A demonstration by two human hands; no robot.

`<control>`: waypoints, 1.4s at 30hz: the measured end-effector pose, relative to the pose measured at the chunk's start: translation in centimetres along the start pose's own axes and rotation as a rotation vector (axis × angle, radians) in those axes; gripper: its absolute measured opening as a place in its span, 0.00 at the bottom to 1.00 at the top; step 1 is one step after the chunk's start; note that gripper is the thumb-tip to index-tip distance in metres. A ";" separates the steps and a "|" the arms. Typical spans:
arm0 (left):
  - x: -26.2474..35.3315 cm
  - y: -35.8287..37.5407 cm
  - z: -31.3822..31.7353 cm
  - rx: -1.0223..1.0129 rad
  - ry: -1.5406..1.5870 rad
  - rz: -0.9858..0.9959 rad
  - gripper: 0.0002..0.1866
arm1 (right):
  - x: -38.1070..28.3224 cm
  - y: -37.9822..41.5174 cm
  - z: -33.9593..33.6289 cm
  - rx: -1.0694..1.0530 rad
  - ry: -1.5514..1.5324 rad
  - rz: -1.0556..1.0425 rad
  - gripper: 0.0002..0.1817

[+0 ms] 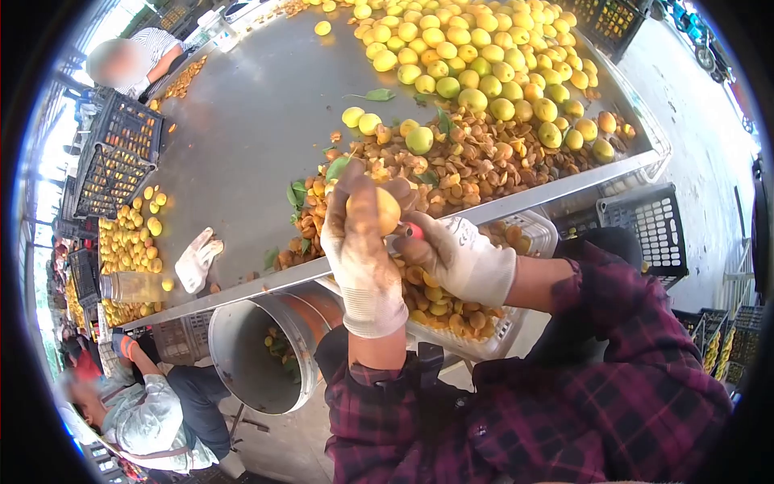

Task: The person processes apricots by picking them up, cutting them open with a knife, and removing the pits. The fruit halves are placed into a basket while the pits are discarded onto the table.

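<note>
In the head view, near the middle of the frame, the person's gloved left hand (pixel 355 262) is curled round a yellow fruit (pixel 382 211), fingers bent over it so that its near side faces the other hand, presumably to steady it. Just to the right, the gloved right hand (pixel 466 260) is folded closely on a small red object (pixel 414 231), apparently a tool's handle, its tip pressed near the fruit; whether it touches cannot be told. Both hands are above the front edge of the metal table (pixel 242 153), over a pale basket (pixel 501 342) of fruit pieces, a position that would seem to let anything dropped fall inside. Whole fruit (pixel 484 60) is heaped at the upper right, within reach perhaps, while brownish pieces (pixel 476 165) lie between that heap and the edge, seemingly kept apart from it. A bucket (pixel 242 355) lies tilted at lower centre-left, its mouth turned to the wearer, with a few leafy scraps (pixel 282 355) inside, which suggests it takes waste.
</note>
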State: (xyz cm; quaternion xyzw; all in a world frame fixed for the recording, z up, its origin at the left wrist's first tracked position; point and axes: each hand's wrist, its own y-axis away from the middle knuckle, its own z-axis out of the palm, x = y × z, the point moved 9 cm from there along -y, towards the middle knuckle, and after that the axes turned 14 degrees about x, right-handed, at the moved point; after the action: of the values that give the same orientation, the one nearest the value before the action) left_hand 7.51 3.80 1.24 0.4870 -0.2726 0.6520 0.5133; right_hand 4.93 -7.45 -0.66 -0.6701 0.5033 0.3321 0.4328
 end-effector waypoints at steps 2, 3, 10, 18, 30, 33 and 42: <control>-0.7 -0.4 -0.2 0.023 0.134 -0.112 0.29 | 0.2 -0.2 -0.1 -0.030 0.008 -0.005 0.23; -0.3 -0.2 0.3 0.013 0.162 -0.111 0.27 | 0.0 -0.5 -0.4 -0.047 0.026 0.038 0.23; 0.6 0.1 0.6 -0.114 0.123 -0.107 0.31 | 0.2 0.9 1.3 -0.247 -0.493 0.386 0.28; -0.5 0.8 -0.2 -0.130 0.307 -0.172 0.37 | 0.4 1.5 -0.3 -0.309 -0.512 0.503 0.20; -0.4 0.1 0.1 -0.028 0.089 -0.062 0.36 | -3.2 -1.3 -4.0 -0.016 0.065 -0.033 0.18; -1.3 0.0 -0.4 -0.039 0.139 -0.094 0.31 | -3.7 -1.0 -3.6 0.033 0.099 -0.126 0.14; -0.9 0.0 -1.0 0.164 -0.026 0.010 0.19 | -0.6 0.5 -1.5 0.204 0.318 -0.274 0.17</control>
State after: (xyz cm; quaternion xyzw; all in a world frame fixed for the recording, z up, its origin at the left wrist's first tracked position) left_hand 7.14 4.33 0.06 0.5345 -0.2275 0.6681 0.4649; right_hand 4.34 -8.71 0.34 -0.7288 0.5007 0.1079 0.4545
